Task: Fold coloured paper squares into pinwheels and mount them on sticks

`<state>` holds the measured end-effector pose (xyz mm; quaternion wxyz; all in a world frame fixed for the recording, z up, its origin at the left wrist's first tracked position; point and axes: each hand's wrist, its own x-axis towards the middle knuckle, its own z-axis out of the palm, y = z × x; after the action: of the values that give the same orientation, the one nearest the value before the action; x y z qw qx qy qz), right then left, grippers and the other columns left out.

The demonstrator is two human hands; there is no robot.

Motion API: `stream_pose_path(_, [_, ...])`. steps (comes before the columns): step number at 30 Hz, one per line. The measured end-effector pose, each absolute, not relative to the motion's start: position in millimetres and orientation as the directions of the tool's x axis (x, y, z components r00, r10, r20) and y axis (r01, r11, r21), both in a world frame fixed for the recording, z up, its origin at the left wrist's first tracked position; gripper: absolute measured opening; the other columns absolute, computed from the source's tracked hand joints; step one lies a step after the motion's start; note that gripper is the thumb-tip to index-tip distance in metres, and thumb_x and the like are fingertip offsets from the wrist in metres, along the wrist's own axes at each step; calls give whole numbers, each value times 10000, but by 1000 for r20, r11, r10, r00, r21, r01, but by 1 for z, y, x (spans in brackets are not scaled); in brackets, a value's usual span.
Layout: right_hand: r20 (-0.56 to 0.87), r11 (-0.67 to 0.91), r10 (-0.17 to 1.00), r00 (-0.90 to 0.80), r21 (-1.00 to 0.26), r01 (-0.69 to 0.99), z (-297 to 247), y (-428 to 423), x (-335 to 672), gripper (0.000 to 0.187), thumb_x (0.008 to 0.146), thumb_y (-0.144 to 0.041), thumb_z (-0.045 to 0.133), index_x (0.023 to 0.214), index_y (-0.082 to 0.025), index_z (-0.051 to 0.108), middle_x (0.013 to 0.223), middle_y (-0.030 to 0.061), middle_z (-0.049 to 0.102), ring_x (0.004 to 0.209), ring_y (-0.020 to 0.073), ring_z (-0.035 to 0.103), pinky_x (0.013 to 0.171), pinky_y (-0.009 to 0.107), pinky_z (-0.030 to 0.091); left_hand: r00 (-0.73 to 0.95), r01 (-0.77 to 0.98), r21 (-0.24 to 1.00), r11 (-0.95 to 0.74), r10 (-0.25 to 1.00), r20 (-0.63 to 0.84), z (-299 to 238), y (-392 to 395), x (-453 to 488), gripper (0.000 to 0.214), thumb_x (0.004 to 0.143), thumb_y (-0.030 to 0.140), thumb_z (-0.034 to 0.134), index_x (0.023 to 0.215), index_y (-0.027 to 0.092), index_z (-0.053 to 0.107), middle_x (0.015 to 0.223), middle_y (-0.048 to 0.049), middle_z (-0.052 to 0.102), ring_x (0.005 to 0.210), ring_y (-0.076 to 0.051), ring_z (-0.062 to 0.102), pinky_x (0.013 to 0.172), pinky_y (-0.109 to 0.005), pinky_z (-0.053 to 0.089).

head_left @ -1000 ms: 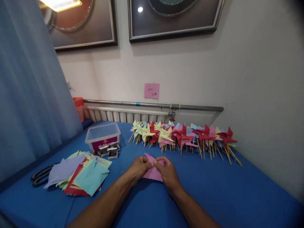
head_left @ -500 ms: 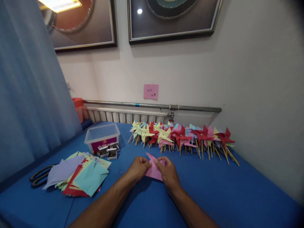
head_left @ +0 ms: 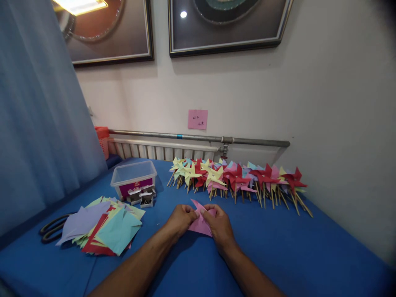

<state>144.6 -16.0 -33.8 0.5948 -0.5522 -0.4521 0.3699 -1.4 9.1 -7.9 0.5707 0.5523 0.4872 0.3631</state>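
A piece of pink paper (head_left: 200, 227) with cut, folded points is held up between my two hands above the blue surface. My left hand (head_left: 182, 218) pinches its left side, thumb toward the middle. On the other side my right hand (head_left: 218, 222) grips the paper, its thumb pressing near the centre and its fingers behind. One pink tip stands up between the thumbs. Whether a pin sits at the centre is hidden by my thumbs.
Finished paper pinwheels (head_left: 236, 176) on sticks lie in a long row at the back. Left are a stack of coloured paper sheets (head_left: 119, 231), black-handled scissors (head_left: 51, 229), a clear plastic tub (head_left: 133, 173) and small boxes of pins (head_left: 146, 200). A blue curtain (head_left: 46, 103) hangs left.
My thumbs have come slightly closer together over the middle of the pink paper. The view has shifted very slightly; the other things lie as before.
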Motion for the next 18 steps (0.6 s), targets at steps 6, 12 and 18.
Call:
stream_pose_path(6, [137,116,932,335,-990,83,-33,-16,144,309,669,-520,775,700,-242,641,575,-27,613,541,168,513,537,288,405,275,110,986,125,949,-151,-3,6,0,459,644,453,804,539,208,430,462,81,380,461,-64,287,496,-253,181])
stream_pose_path(12, [109,84,936,334,-993,88,-30,-20,139,262,695,-476,751,691,-245,628,553,-42,567,518,153,458,513,280,369,240,120,981,152,955,-177,-6,8,1,410,611,354,844,556,196,469,465,82,408,476,-76,339,501,-242,218])
stream_pose_path(18, [124,111,951,283,-992,63,-27,-20,141,288,708,-505,758,719,-233,665,615,-25,588,579,162,490,556,284,387,251,56,981,184,949,-193,-6,9,-2,289,633,252,782,591,184,505,497,52,504,460,-80,384,500,-242,252])
